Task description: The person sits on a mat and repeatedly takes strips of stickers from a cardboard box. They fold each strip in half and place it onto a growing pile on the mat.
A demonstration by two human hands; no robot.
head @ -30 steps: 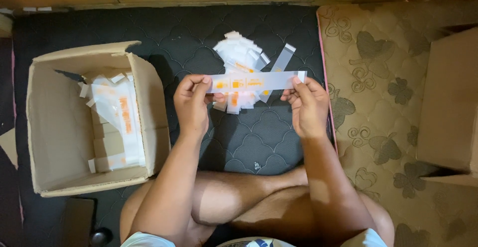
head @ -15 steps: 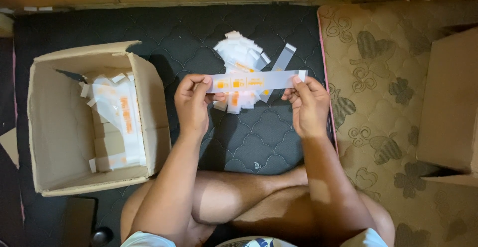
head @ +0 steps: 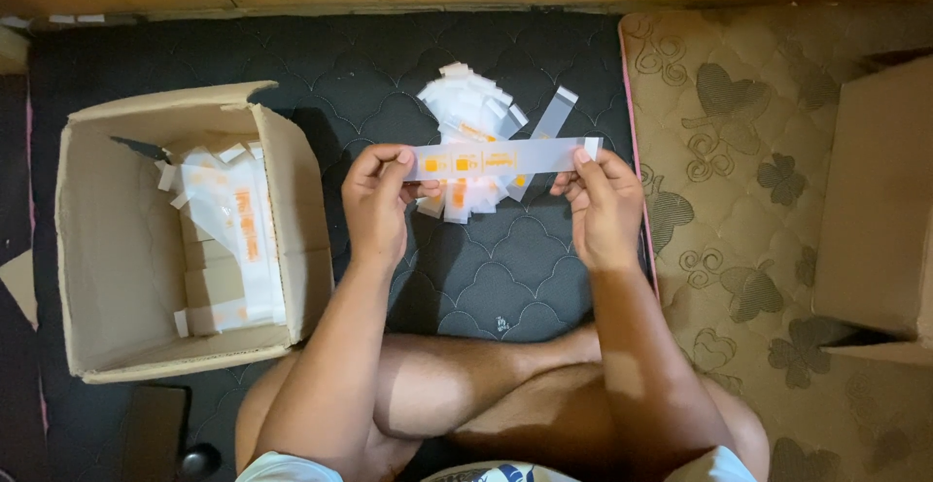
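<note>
Holding a long translucent strip (head: 501,158) taut and level above the heap of folded strips (head: 476,142) on the dark mat (head: 292,45), left hand (head: 379,205) and right hand (head: 603,200) each pinched shut on one end, presumably for folding.

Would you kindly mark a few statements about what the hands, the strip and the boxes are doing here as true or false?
1. Both hands hold one long strip by its ends. True: the left hand pinches one end, the right hand the other.
2. The open box on the left is empty. False: it holds white packets with orange print.
3. A pile of strips lies on the dark mat beyond the hands. True.
4. The held strip is plain white. False: it bears orange marks.
5. The box on the right lies on the dark mat. False: it sits on the tan patterned mat.
</note>
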